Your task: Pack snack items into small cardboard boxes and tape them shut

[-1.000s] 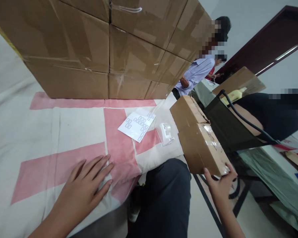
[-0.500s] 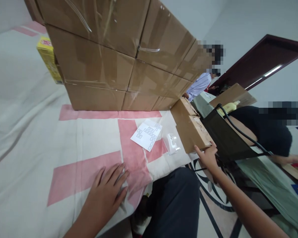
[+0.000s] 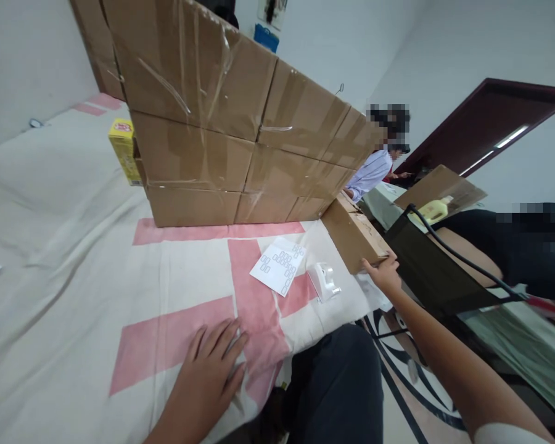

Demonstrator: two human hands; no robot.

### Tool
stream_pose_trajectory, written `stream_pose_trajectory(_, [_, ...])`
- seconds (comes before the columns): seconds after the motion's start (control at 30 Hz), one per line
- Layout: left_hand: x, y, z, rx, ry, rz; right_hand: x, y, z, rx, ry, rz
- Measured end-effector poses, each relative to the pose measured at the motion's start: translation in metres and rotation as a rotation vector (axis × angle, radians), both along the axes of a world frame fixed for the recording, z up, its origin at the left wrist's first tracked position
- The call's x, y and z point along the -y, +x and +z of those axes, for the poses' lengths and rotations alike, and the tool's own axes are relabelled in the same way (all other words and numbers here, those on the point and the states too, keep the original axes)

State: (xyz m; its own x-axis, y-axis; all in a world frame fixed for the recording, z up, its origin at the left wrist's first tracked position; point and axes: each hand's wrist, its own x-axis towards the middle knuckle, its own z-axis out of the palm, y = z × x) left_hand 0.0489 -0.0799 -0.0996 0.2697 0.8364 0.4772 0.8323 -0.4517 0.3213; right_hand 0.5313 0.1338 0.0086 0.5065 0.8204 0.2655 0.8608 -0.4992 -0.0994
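Note:
My left hand point(image 3: 208, 376) lies flat on the white and pink cloth point(image 3: 180, 271), fingers spread, holding nothing. At the right edge of the cloth, my right hand point(image 3: 383, 272) grips the near end of a brown cardboard box point(image 3: 351, 243), thumb on its inner side. The box stands in a low row that meets a tall wall of taped cardboard boxes point(image 3: 203, 154). A printed white paper point(image 3: 278, 266) with small outlined rectangles lies in front of that wall. Beside the paper sits a clear-wrapped white object point(image 3: 324, 282), its kind unclear.
A yellow carton point(image 3: 126, 151) stands behind the wall's left end. Past the right edge are a dark chair point(image 3: 425, 265), a cream jug point(image 3: 433, 211) and a cardboard panel point(image 3: 444, 185). One person point(image 3: 367, 172) is behind the boxes, another point(image 3: 490, 246) at the right. My knee is below the edge.
The view has tilted up. My right hand has shifted the near box, which now lines up with the box behind it. My left hand stays flat on the cloth.

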Motion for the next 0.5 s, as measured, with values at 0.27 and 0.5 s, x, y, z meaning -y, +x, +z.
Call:
stream_pose_trajectory(0.27, [-0.001,-0.007,-0.002,-0.095,0.044,-0.033,-0.013,0.008,0.011,-0.068,-0.034,0.043])
stream_pose_trajectory(0.5, [0.0,-0.005,0.003,-0.053,-0.128,-0.036,-0.027,-0.003,0.025,-0.022,0.106,0.093])
